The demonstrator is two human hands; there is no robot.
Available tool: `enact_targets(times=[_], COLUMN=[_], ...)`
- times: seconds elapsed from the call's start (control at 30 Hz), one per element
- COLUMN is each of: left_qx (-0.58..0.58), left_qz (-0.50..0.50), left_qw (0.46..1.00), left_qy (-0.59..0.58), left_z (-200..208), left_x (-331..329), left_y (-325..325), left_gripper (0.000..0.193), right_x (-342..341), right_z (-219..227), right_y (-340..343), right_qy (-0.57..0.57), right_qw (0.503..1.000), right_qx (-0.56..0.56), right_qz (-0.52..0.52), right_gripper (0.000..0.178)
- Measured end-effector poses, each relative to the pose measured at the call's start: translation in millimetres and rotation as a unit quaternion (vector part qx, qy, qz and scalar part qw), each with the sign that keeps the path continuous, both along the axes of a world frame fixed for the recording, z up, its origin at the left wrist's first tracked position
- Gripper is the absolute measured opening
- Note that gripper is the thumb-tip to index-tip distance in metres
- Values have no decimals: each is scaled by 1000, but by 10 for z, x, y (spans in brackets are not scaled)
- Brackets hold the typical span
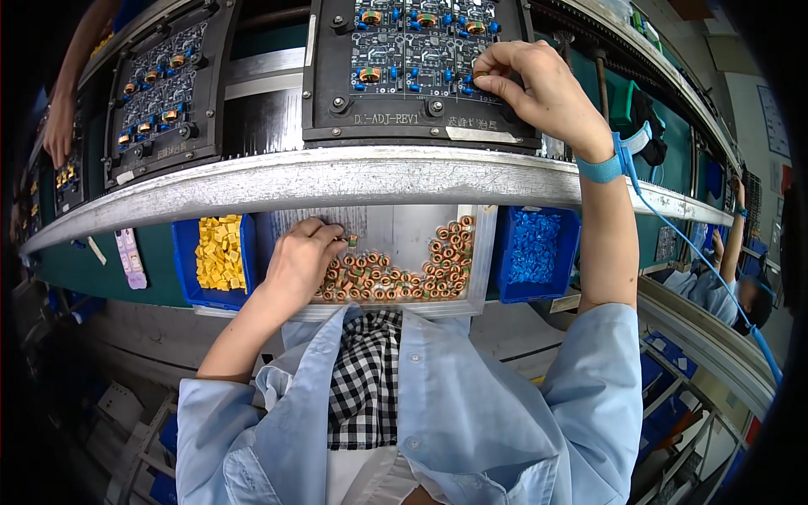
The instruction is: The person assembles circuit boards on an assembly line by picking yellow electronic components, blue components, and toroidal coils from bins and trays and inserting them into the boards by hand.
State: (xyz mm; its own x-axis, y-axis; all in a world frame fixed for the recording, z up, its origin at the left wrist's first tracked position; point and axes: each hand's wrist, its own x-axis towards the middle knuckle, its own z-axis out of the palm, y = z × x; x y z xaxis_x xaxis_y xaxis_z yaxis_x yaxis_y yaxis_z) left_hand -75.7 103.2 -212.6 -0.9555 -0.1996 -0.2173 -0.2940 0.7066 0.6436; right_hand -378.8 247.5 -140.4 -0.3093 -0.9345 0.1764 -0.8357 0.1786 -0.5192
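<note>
My right hand [543, 88] is over the right edge of a dark circuit board panel [389, 46], thumb and forefinger pinched at the board's surface. Whatever lies between those fingertips is hidden. Blue parts and several copper-wound ring coils stand on the panel, which sits in a black fixture [391, 126]. Lower down, my left hand [301, 259] reaches over a metal tray [396, 225], its fingers closed at a ring coil [353, 241]. Beneath and right of it, many loose copper ring coils [379, 278] lie in the tray.
A blue bin of yellow parts [220, 252] stands left of the tray; a bin of blue parts [532, 248] stands right. A metal rail [362, 178] crosses before the fixture. Another fixture [164, 93] and another person's hand [59, 130] are leftward. A blue cord [673, 227] trails from my right wristband.
</note>
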Motion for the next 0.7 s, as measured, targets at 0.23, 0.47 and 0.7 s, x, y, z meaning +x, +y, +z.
enact_targets(times=[0.23, 0.47, 0.7], left_qx=[-24, 51, 102], left_qz=[-28, -58, -52], left_qw=[997, 993, 976], left_qy=[70, 85, 186], left_z=[86, 412, 1021], left_x=[39, 19, -639], left_y=[22, 78, -77], left_gripper=[15, 15, 16], right_x=[22, 109, 96], right_z=[-36, 15, -57], right_y=[29, 20, 140], right_qy=[63, 168, 180], right_qw=[998, 986, 983], right_qx=[4, 16, -37], right_qz=[-7, 2, -14], right_gripper=[3, 4, 7])
